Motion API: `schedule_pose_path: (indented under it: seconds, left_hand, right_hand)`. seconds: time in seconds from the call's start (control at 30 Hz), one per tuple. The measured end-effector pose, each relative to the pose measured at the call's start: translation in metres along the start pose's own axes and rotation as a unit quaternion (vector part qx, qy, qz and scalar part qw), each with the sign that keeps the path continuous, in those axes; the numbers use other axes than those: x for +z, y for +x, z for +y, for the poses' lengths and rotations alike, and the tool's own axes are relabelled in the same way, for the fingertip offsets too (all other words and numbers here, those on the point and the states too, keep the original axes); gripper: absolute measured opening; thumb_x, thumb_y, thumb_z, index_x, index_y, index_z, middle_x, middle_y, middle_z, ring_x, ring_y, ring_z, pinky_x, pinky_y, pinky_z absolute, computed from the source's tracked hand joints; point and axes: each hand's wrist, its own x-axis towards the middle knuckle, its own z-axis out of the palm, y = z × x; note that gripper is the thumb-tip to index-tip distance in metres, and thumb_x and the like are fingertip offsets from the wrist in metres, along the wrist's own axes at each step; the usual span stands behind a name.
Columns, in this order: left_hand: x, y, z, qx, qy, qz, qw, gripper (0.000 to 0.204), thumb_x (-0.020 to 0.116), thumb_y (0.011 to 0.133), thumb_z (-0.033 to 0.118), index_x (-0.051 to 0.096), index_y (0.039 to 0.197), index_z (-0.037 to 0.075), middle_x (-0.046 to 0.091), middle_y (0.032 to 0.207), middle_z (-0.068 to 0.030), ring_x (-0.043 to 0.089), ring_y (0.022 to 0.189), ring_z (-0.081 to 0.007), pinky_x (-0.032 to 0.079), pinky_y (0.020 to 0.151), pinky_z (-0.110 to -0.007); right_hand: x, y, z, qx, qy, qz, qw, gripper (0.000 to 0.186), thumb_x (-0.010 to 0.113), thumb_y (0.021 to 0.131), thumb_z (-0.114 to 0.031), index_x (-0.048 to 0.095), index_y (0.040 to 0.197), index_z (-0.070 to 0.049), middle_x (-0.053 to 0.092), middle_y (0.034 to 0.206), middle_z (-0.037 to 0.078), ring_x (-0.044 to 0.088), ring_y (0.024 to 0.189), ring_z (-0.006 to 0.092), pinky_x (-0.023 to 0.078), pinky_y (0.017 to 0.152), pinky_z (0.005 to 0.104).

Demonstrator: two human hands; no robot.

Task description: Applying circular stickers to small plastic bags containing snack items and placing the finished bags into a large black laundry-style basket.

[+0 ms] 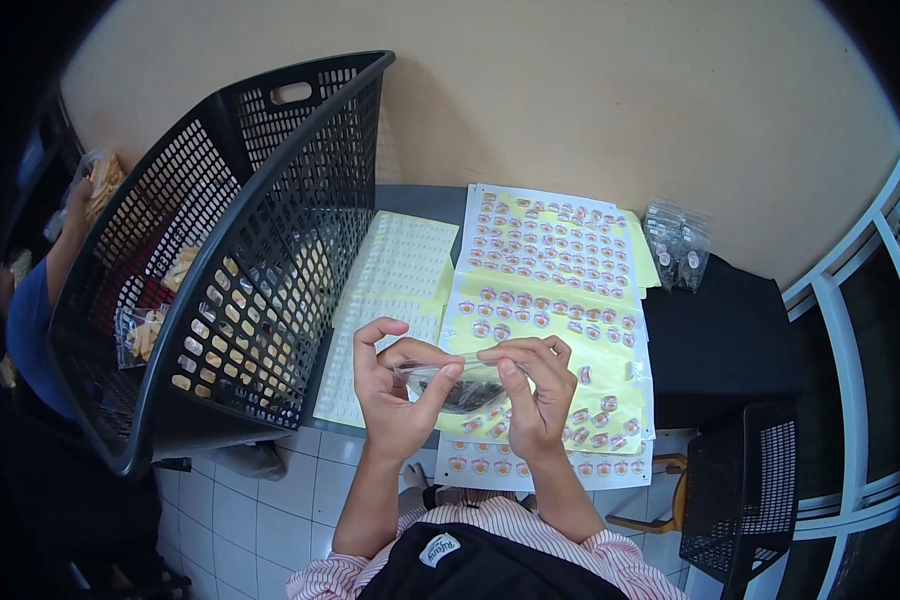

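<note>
Bag (462, 394) hangs over the near sticker sheets (612, 384), its top edge pinched by thumb and fingers of your left hand (398, 390) and right hand (538, 397), seemingly to keep it taut.

At left I see, over my remote feed, a large dark plastic crate (270, 172) with slotted walls, containing clear packets of pale yellow pieces (142, 335). Beyond it I note a blue-sleeved person (40, 335). A plain beige wall (590, 90) forms the background. At lower right: a black perforated plastic basket (717, 490), beside white-framed dark panes (875, 310). Below: white square floor tiles (285, 500).
</note>
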Motion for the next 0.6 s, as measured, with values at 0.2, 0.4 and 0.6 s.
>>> schedule_pose_path:
  seconds: [0.2, 0.4, 0.6]
  left_hand:
    - [-0.005, -0.002, 0.001, -0.016, 0.004, 0.011, 1.0, 0.048, 0.062, 0.072, -0.007, 0.029, 0.107, 0.001, 0.062, 0.073, -0.0109, 0.06, 0.071, -0.0133, 0.045, 0.068, -0.022]
    - [-0.013, 0.0, 0.0, -0.03, -0.003, 0.014, 0.999, 0.048, 0.062, 0.073, -0.006, 0.028, 0.108, 0.0, 0.062, 0.074, -0.0107, 0.06, 0.072, -0.0138, 0.045, 0.069, -0.022]
    - [-0.038, 0.019, 0.002, -0.068, -0.004, -0.116, 0.991, 0.05, 0.053, 0.082, -0.002, 0.024, 0.122, -0.004, 0.064, 0.085, -0.0156, 0.062, 0.082, -0.0175, 0.047, 0.076, -0.026]
  right_hand:
    - [-0.002, 0.004, -0.003, -0.078, -0.084, -0.02, 0.993, 0.014, 0.051, 0.08, -0.01, 0.064, 0.078, -0.007, 0.06, 0.074, 0.004, 0.055, 0.071, 0.0143, 0.023, 0.084, 0.0335]
    - [0.002, 0.006, -0.005, -0.092, -0.1, -0.038, 0.99, 0.014, 0.05, 0.079, -0.008, 0.064, 0.078, -0.007, 0.059, 0.074, 0.004, 0.055, 0.071, 0.0152, 0.022, 0.087, 0.0347]
    - [0.0, 0.01, -0.003, -0.087, -0.118, -0.051, 0.988, 0.015, 0.048, 0.08, -0.008, 0.063, 0.078, -0.006, 0.06, 0.075, 0.005, 0.056, 0.076, 0.0161, 0.022, 0.088, 0.0355]
